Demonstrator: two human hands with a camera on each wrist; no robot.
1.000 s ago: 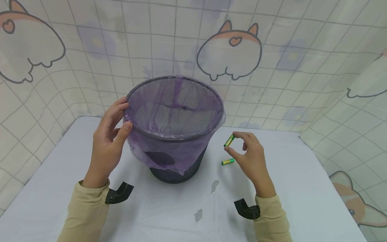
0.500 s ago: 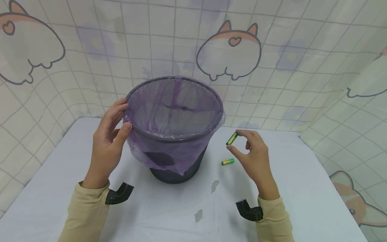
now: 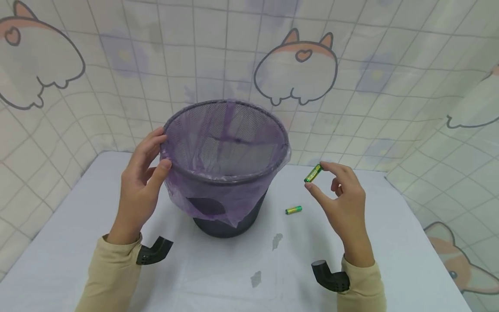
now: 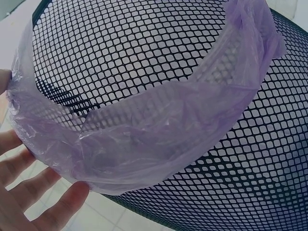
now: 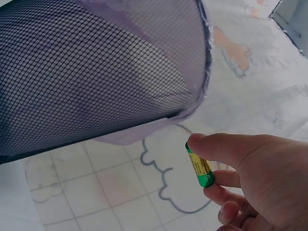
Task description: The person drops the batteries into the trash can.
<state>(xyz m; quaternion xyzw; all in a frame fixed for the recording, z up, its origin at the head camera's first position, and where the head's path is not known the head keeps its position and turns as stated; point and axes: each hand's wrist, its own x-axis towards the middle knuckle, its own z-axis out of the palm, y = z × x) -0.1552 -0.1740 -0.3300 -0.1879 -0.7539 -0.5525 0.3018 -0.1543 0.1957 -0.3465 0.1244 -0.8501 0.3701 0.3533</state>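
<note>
A black mesh waste bin (image 3: 224, 227) with a purple liner bag (image 3: 230, 199) folded over its rim stands upright on the table. My left hand (image 3: 140, 186) touches the outside of the bagged rim at the left, fingers and thumb spread along it; its fingertips (image 4: 77, 192) also show against the liner in the left wrist view. To the right of the bin, my right hand (image 3: 343, 203) pinches a green and yellow battery (image 3: 313, 173) between thumb and fingers, above the table and apart from the bin. A second battery (image 3: 293, 210) lies on the table below it.
The white table (image 3: 210, 277) bears two grey patches (image 3: 256, 278) near the front. Behind and at the sides hangs a checked cloth (image 3: 218, 56) with cartoon corgis. Each sleeve carries a black wrist mount (image 3: 329, 277).
My right hand has moved to the right and slightly nearer with the battery, away from the bin. The left hand, the bin and the battery on the table have stayed put.
</note>
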